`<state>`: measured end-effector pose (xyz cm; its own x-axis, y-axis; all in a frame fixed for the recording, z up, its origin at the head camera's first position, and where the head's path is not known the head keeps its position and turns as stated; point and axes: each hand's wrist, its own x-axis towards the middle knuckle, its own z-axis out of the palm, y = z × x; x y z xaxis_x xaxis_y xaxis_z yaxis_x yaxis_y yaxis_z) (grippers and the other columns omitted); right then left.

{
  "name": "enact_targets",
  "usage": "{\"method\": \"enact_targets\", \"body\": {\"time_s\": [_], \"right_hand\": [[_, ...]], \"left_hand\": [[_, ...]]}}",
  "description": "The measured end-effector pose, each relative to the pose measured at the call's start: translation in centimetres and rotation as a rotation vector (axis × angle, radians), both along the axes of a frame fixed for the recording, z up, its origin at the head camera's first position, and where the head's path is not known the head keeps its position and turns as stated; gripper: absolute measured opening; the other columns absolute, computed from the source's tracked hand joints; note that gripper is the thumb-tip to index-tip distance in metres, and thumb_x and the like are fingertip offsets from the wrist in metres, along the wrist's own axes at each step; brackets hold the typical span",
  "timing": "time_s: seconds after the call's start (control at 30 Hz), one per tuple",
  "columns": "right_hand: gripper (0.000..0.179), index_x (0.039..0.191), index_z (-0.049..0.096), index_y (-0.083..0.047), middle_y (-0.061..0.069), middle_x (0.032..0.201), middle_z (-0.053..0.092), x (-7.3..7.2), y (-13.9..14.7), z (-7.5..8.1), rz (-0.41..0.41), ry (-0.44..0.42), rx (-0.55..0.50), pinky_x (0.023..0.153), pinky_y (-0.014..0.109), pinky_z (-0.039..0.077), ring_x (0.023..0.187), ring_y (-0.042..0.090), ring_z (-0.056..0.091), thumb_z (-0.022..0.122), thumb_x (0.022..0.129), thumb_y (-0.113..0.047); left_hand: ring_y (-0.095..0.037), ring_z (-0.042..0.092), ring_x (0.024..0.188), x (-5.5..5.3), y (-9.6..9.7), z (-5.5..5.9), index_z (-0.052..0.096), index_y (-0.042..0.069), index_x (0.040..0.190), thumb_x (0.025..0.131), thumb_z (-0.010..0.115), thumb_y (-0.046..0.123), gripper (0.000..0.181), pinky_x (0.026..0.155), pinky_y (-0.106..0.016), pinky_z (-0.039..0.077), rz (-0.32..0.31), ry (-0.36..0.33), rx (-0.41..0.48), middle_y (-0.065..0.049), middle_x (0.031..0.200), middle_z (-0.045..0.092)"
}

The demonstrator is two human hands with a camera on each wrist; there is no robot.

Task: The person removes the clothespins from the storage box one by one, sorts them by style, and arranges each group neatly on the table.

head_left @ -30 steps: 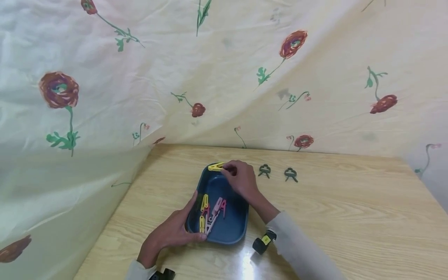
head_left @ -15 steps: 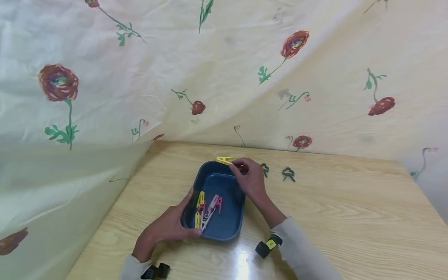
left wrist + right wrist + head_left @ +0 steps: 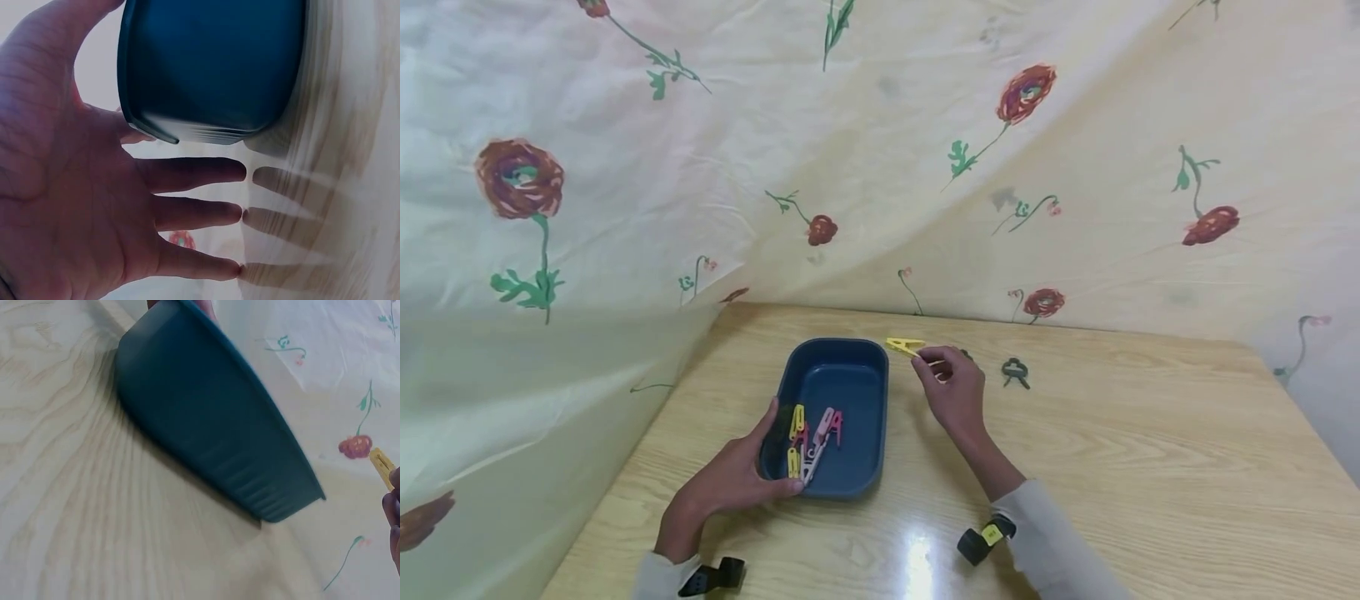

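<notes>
My left hand (image 3: 726, 475) holds a dark blue plastic tub (image 3: 859, 408) at its near left corner, thumb over the rim. In the left wrist view three fingers stretch out straight beside the tub. Inside lie several clothespins: yellow ones (image 3: 797, 422), a light pink one (image 3: 824, 423) and darker pink ones (image 3: 837, 427). My right hand (image 3: 957, 392) pinches one end of a yellow clothespin (image 3: 902, 343), to the right of the tub's far right corner. In the right wrist view this clothespin (image 3: 382, 465) shows at the right edge, partly hidden by fingers.
A dark green clip (image 3: 1016, 372) lies on the wooden table (image 3: 1150, 450) to the right of my right hand. Another dark green clip (image 3: 967, 355) is mostly hidden behind that hand. A flower-patterned cloth (image 3: 880, 167) hangs along the table's back and left sides.
My left hand has slid the tub to the left. My right hand has carried the yellow clothespin rightward, from over the tub's far rim to outside it.
</notes>
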<state>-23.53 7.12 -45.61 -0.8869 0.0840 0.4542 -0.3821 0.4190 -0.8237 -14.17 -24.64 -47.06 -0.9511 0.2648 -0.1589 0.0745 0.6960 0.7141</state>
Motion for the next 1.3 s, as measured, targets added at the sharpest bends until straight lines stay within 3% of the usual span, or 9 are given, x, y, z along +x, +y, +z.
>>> {"method": "enact_targets", "body": {"time_s": [0.17, 0.3, 0.47, 0.6, 0.77, 0.9, 1.17, 1.3], "right_hand": [[0.014, 0.101, 0.074, -0.005, 0.008, 0.098, 0.073, 0.2, 0.4, -1.0, -0.043, -0.074, 0.024, 0.068, 0.028, 0.054, 0.079, 0.021, 0.069, 0.073, 0.092, -0.015], [0.014, 0.1, 0.074, -0.004, 0.01, 0.098, 0.073, 0.3, 0.6, -1.9, -0.064, -0.109, 0.042, 0.067, 0.026, 0.054, 0.078, 0.022, 0.07, 0.074, 0.091, -0.015], [0.013, 0.098, 0.075, -0.002, 0.012, 0.095, 0.074, 0.4, 0.7, -3.0, -0.094, -0.145, 0.079, 0.067, 0.034, 0.057, 0.076, 0.025, 0.071, 0.074, 0.09, -0.012], [0.012, 0.095, 0.076, -0.004, 0.01, 0.09, 0.075, 0.5, 0.6, -3.8, -0.15, -0.23, 0.146, 0.066, 0.037, 0.056, 0.075, 0.024, 0.071, 0.075, 0.089, -0.014], [0.011, 0.092, 0.077, -0.007, 0.006, 0.084, 0.074, 0.6, 0.5, -4.8, -0.192, -0.315, 0.249, 0.057, 0.033, 0.048, 0.071, 0.021, 0.067, 0.074, 0.088, -0.016], [0.01, 0.092, 0.077, -0.008, 0.003, 0.081, 0.073, 0.9, 0.4, -5.2, -0.187, -0.332, 0.283, 0.052, 0.031, 0.044, 0.066, 0.018, 0.064, 0.074, 0.086, -0.016], [0.014, 0.093, 0.08, -0.012, -0.002, 0.082, 0.075, 1.2, 0.0, -5.3, -0.13, -0.307, 0.315, 0.058, 0.034, 0.048, 0.075, 0.016, 0.067, 0.077, 0.085, -0.023], [0.011, 0.09, 0.08, -0.012, 0.0, 0.082, 0.073, 1.1, 0.1, -5.5, -0.156, -0.273, 0.321, 0.058, 0.036, 0.049, 0.073, 0.016, 0.066, 0.073, 0.087, -0.021]], "left_hand": [[-0.038, 0.049, 0.127, 0.0, -0.3, 0.0, 0.001, 0.018, 0.162, 0.077, 0.082, 0.051, 0.122, 0.101, -0.058, 0.041, -0.003, 0.011, -0.006, -0.028, 0.15, 0.04], [-0.034, 0.052, 0.123, 0.0, -0.2, 0.0, 0.0, 0.018, 0.162, 0.077, 0.083, 0.049, 0.122, 0.101, -0.057, 0.041, -0.002, 0.004, 0.012, -0.026, 0.148, 0.043], [-0.033, 0.052, 0.122, 0.0, -0.1, 0.0, 0.0, 0.018, 0.162, 0.078, 0.083, 0.047, 0.122, 0.101, -0.057, 0.04, -0.005, 0.009, 0.022, -0.026, 0.148, 0.043], [-0.032, 0.053, 0.119, 0.0, -0.2, 0.0, -0.001, 0.018, 0.162, 0.078, 0.083, 0.046, 0.122, 0.1, -0.056, 0.042, -0.011, 0.011, 0.019, -0.027, 0.147, 0.044], [-0.031, 0.054, 0.117, 0.0, -0.2, 0.0, -0.001, 0.018, 0.162, 0.078, 0.083, 0.045, 0.121, 0.099, -0.055, 0.042, -0.013, 0.002, 0.026, -0.026, 0.145, 0.046], [-0.032, 0.053, 0.119, 0.0, -0.2, 0.0, -0.001, 0.019, 0.162, 0.079, 0.083, 0.046, 0.121, 0.1, -0.057, 0.041, -0.006, -0.008, 0.024, -0.026, 0.147, 0.044], [-0.036, 0.05, 0.124, -0.1, -0.2, -0.1, -0.001, 0.019, 0.162, 0.079, 0.082, 0.047, 0.12, 0.102, -0.059, 0.039, -0.009, -0.006, 0.012, -0.027, 0.15, 0.04], [-0.037, 0.049, 0.126, -0.2, -0.3, -0.2, -0.001, 0.02, 0.162, 0.079, 0.081, 0.048, 0.12, 0.102, -0.06, 0.039, -0.013, -0.002, 0.009, -0.027, 0.151, 0.039]]}}
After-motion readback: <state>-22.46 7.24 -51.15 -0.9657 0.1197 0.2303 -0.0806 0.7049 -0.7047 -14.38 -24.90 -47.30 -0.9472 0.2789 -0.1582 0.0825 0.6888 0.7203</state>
